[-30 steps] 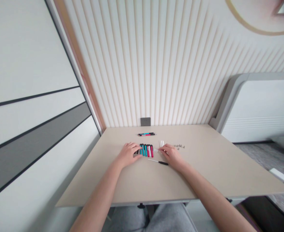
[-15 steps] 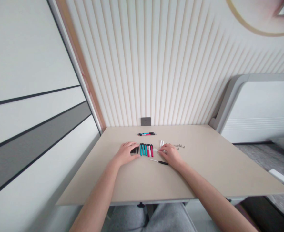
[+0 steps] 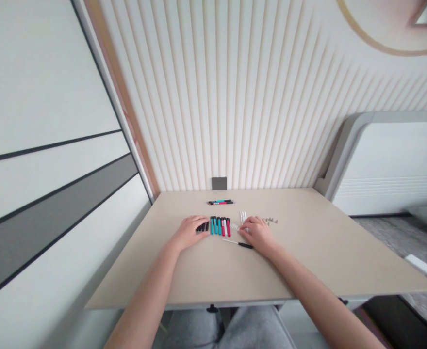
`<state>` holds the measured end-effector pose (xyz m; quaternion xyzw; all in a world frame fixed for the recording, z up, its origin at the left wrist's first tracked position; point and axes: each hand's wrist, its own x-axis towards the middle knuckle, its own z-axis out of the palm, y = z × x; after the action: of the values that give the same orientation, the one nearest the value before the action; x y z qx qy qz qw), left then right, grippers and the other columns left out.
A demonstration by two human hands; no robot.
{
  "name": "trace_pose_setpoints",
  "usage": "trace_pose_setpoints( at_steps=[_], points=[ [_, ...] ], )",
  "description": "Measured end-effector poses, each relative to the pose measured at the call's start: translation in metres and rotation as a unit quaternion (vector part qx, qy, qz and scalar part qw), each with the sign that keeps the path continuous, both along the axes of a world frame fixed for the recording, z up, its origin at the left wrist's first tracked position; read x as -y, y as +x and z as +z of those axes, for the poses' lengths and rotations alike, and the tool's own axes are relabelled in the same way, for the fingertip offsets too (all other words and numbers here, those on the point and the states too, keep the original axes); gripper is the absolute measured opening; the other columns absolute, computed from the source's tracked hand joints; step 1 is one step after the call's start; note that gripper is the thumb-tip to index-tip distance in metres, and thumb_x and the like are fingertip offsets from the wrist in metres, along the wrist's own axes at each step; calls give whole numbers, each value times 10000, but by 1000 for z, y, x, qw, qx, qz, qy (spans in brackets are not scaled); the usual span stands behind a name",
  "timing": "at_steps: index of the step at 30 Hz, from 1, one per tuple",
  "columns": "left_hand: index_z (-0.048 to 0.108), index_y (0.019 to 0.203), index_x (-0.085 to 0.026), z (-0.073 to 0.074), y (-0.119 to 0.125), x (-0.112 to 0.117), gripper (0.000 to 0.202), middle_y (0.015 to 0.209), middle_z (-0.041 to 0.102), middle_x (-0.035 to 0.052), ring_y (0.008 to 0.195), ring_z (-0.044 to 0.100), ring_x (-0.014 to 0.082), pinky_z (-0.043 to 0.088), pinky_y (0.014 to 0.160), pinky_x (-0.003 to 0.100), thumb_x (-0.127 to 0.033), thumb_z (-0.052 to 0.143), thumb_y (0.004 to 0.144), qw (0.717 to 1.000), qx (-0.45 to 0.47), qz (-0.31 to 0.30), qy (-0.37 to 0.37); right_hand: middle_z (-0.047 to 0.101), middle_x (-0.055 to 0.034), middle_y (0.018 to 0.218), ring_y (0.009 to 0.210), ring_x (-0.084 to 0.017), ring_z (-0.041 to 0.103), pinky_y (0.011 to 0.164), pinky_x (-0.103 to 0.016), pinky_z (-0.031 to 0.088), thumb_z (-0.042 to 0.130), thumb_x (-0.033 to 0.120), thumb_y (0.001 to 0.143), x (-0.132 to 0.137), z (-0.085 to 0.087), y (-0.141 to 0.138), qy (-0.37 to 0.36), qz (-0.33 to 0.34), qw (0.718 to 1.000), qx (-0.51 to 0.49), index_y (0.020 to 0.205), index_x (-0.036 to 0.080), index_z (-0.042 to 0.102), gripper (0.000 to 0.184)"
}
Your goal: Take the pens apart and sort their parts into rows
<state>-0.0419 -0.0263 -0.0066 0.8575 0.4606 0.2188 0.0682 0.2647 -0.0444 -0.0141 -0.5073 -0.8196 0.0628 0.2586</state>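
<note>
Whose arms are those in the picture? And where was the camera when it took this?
Those are a person's own arms. The camera sits on their head and looks down, so you see what they see. Their left hand rests at one end of a row of colored pens on a table. Their right hand is at the other end, near a small screwdriver and some white sticks. More pens lie farther back. Neither hand seems to be holding anything.
</note>
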Motion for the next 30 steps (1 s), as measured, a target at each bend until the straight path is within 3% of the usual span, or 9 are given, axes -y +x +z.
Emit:
trace_pose_setpoints(
  at_steps=[8,16,23,30],
  points=[
    [633,1181,-257,7,6,2,342,1207,661,55,1107,584,241,426,983,394,-392,630,867,1000,12,-9,6,651,-57,992,967,-211,546,834,-339,356,540,355,937,1,4,-6,10,2,999,43,915,251,721,210],
    [646,1138,-234,6,6,1,302,1136,685,68,1053,606,243,451,953,393,-342,646,855,999,35,-10,5,656,-65,945,942,-214,545,827,-348,361,485,340,965,2,6,-3,20,24,999,13,897,233,707,256],
    [650,1110,-225,5,6,3,294,1125,685,72,1053,613,244,460,954,391,-303,663,826,999,34,0,9,677,-37,912,932,-195,577,865,-342,374,589,398,905,17,22,3,-1,170,985,-10,868,242,709,200],
    [643,1102,-224,2,4,3,306,1227,632,74,1148,565,257,426,1004,409,-308,663,809,999,13,25,34,673,-45,869,884,-187,595,847,-326,407,566,323,915,19,21,-4,-22,203,979,5,841,219,698,183]
  ],
)
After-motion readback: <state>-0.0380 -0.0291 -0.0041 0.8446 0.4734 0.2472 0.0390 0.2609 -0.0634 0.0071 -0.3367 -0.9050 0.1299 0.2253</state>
